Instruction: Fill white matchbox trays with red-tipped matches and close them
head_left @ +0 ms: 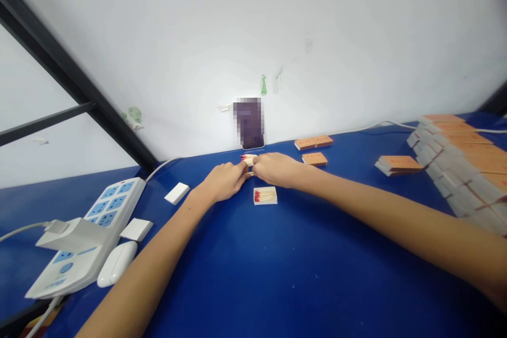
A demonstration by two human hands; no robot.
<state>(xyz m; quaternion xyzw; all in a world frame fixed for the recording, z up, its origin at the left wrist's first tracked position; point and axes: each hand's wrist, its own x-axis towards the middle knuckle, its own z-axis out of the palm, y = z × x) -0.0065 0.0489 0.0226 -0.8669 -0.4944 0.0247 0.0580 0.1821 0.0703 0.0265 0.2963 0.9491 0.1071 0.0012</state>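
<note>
Match tray (pixel 266 203): open, on the blue table (pixel 253 274), holding red-headed matches too bunched to count
Loose matches (pixel 249 157): just beyond the tray, red heads showing, other ends hidden by the right hand
Left hand (pixel 226 178): beyond the tray and to its left, fingers curled in at the loose matches; fingertips too small to read, so I cannot tell whether they grip any
Right hand (pixel 275 168): just beyond the tray, fingers folded, undersides hidden; I cannot tell what it grips
Phone (pixel 253 141): farther beyond the tray, against the wall, screen blurred out
Orange box pile (pixel 471 163): far right of the tray, cut off by the picture edge, lettering unreadable
White boxes (pixel 177 193): left of the tray, contents out of sight
Power strip (pixel 106 216): far left of the tray, a plugged-in white block covering some sockets
</note>
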